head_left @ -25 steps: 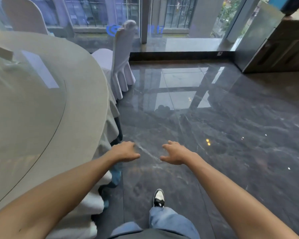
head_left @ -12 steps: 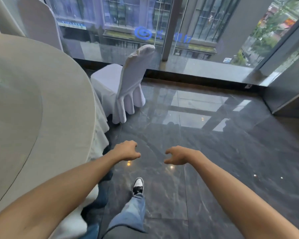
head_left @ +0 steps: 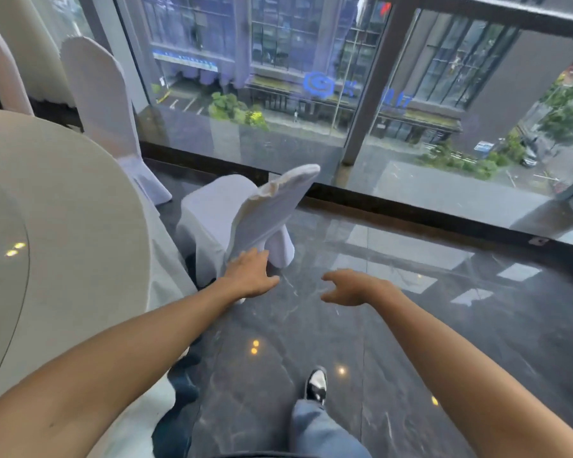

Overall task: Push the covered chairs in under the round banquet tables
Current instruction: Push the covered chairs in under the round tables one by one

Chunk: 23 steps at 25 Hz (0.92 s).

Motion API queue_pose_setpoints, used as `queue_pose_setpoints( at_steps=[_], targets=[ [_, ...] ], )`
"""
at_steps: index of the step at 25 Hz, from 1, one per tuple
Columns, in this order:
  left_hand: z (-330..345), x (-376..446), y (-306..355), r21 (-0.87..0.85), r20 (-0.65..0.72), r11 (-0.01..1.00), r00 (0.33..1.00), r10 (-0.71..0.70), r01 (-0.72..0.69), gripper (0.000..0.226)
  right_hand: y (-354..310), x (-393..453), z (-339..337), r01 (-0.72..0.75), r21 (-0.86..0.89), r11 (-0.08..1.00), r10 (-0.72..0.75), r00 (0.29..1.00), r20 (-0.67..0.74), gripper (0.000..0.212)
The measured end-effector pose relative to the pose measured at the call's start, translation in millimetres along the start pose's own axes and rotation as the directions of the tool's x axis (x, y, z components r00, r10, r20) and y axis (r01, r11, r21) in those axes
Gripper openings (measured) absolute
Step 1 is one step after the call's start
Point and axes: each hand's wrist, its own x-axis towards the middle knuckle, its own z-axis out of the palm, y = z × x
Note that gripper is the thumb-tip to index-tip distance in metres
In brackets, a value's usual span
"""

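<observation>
Two bare hands reach forward over the dark marble floor (head_left: pixel 411 325). The left hand (head_left: pixel 250 276) is spread flat, fingers in front of the skirt of a white covered chair (head_left: pixel 245 213); actual contact is unclear. The right hand (head_left: pixel 351 287) hangs loosely curled, gripping nothing. The chair stands just beside the round table (head_left: pixel 80 226), seat not under it.

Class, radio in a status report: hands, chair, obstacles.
Left hand and right hand open, empty, reaching out. Covered chair beside round table, not pushed in. Floor between looks clear.
</observation>
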Motion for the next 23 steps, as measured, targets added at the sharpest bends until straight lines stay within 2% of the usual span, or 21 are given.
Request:
queue_pose_setpoints(
  at_steps=[3,6,9,13,15,18,20,23],
  targets=[
    [-29.4,90.2,13.0,0.006,-0.109,0.997,0.991,-0.079,0.080,0.088,36.2,86.7,-77.4,0.091,-0.078,0.993,-0.099,0.990,-0.105,0.064],
    [-57.4,153.8,28.2,-0.054,-0.213,0.988,0.965,-0.150,0.142,0.091,57.0,156.9,-146.6,0.214,-0.134,0.967,-0.243,0.934,-0.263,0.065],
    [-73.4,208.1,31.6,-0.113,-0.184,0.961,0.945,-0.269,0.252,0.099,67.1,219.1,-200.2,0.301,-0.197,0.933,-0.354,0.863,-0.361,0.079],
    [-72.9,265.3,18.1,-0.171,-0.110,0.914,0.915,-0.389,0.368,0.107,69.0,298.3,-231.4,0.316,-0.267,0.911,-0.395,0.854,-0.339,0.094],
    [-63.1,286.9,7.0,-0.159,-0.056,0.899,0.905,-0.421,0.408,0.094,67.2,333.7,-234.2,0.333,-0.342,0.879,-0.428,0.866,-0.258,0.089],
    [-52.1,318.0,-11.5,-0.184,0.102,0.888,0.907,-0.409,0.422,0.047,63.2,385.3,-237.4,0.372,-0.488,0.790,-0.487,0.864,-0.130,0.056],
    [-49.2,328.5,-17.0,-0.158,0.189,0.903,0.910,-0.369,0.399,0.040,59.7,398.6,-238.6,0.414,-0.487,0.769,-0.501,0.864,-0.057,0.040],
    [-62.8,346.8,-22.1,-0.087,0.177,0.940,0.934,-0.311,0.330,0.032,52.6,420.9,-253.9,0.467,-0.477,0.744,-0.519,0.854,0.026,0.029]
  ],
)
